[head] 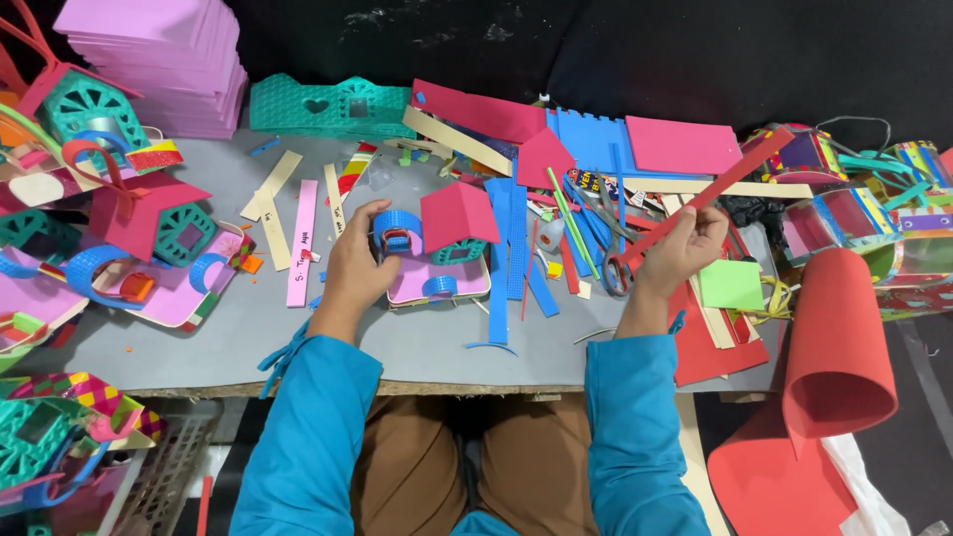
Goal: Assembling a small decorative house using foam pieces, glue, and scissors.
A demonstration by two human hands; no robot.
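Observation:
My left hand [357, 260] rests on the edge of a small foam model house [442, 248] with a red roof, teal walls, blue curled strips and a pink base; its fingers touch the blue curl at the model's left. My right hand [680, 250] holds a long red foam strip [730, 179] that slants up to the right. A pair of scissors [613, 260] with red-trimmed handles hangs at the same hand, its blades pointing up among blue strips.
Finished foam houses [149, 223] crowd the left of the grey table [427, 342]. Pink sheets [169, 55] are stacked at the back left. Blue, red and cream strips and sheets litter the middle. A rolled red foam sheet [834, 342] lies at the right.

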